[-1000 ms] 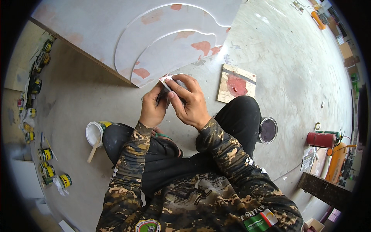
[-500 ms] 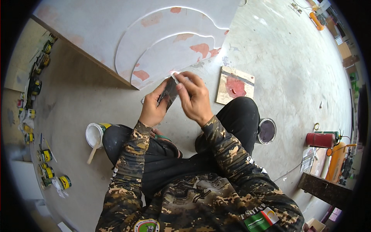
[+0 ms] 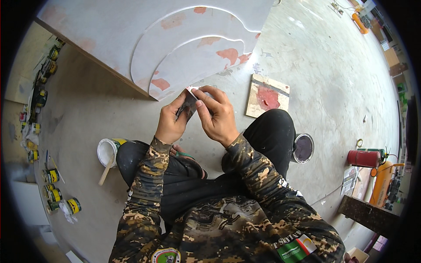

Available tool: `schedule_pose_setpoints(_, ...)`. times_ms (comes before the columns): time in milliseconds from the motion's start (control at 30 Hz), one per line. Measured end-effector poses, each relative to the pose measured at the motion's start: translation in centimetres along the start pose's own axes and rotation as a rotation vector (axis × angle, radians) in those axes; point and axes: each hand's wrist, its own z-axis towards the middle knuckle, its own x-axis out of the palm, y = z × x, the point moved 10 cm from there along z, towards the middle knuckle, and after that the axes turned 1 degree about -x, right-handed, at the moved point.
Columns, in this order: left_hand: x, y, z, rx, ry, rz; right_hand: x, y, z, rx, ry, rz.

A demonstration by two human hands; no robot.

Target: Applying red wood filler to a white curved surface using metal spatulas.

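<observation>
Above my lap, my left hand [image 3: 170, 122] grips a flat, dark grey, slightly shiny piece [image 3: 187, 108] with straight edges. A pale, pinkish smear shows at its upper edge; its exact kind I cannot make out. Thumb and fingers of my right hand [image 3: 218, 115] close on the upper right edge of the same piece and cover part of it. Just beyond my hands stands a pale grey panel [image 3: 105, 35] with curved raised lines and reddish patches. Right of my hands, a wooden board [image 3: 254, 98] with a blob of red paste lies on the floor.
An open white tub [image 3: 105, 152] with a wooden stick [image 3: 106, 171] stands by my left knee. Beside my right knee is a tin [image 3: 304, 149] of dark grey stuff. Several cans [image 3: 52, 176] line the left; a red cylinder [image 3: 363, 158] and an orange tank [image 3: 380, 184] lie right.
Both hands have shifted slightly with the flat piece. My right fingers have curled lower and closer over its upper edge. The panel, board and tins look unmoved.
</observation>
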Motion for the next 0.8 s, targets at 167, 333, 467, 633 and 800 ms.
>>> schedule_pose_setpoints(167,1.2,-0.8,-0.1,0.114,0.075,0.074,-0.5,-4.0,0.4,0.227,-0.062,0.045)
schedule_pose_setpoints(333,-0.1,-0.1,0.5,0.071,-0.016,0.009,-0.7,-1.9,0.0,0.165,-0.038,0.148)
schedule_pose_setpoints(467,0.4,0.0,0.2,0.001,0.003,-0.152,0.8,2.6,-0.6,-0.094,0.021,0.002)
schedule_pose_setpoints(633,0.4,0.9,0.0,-0.015,-0.005,-0.084,0.6,1.0,-0.5,-0.034,-0.010,-0.017)
schedule_pose_setpoints(800,0.0,-0.5,0.1,0.036,-0.016,-0.001,0.2,-0.9,-0.5,0.108,-0.027,0.062)
